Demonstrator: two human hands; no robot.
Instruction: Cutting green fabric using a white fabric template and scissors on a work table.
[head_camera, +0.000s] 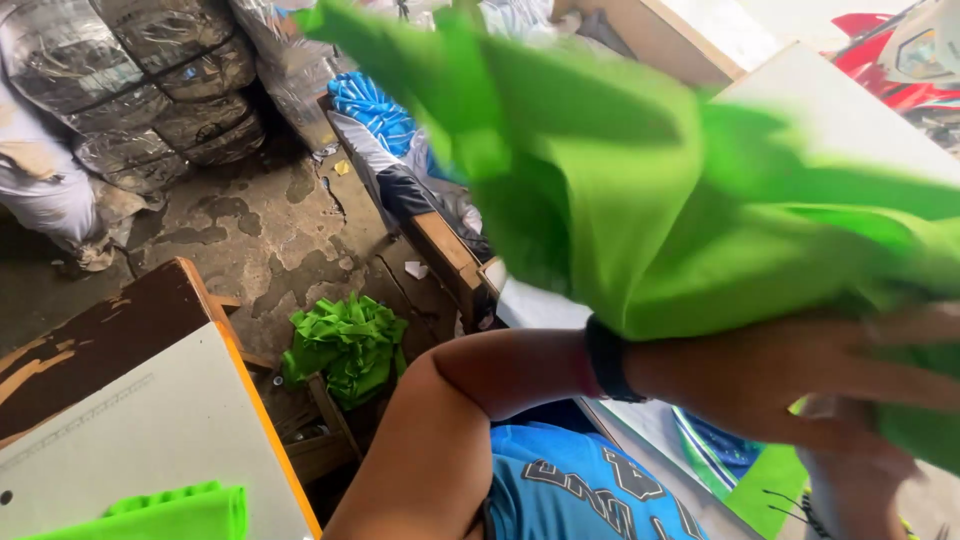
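Note:
A large bright green cloth (640, 190) is lifted across the upper right of the view, blurred from motion. My left hand (850, 375) reaches over from the left, a black band on its wrist, and grips the cloth's lower edge. My right hand (855, 475) is just below it, blurred and partly under the cloth; its grip is not clear. My blue printed shirt (580, 480) shows at the bottom.
A white tabletop (150, 430) with an orange edge carries a folded green piece (170, 515). Green scraps (345, 345) lie on the stained floor. Wrapped bales (170, 80) stand at the back left, blue garments (370, 110) beside them. A white table (850, 110) is at the right.

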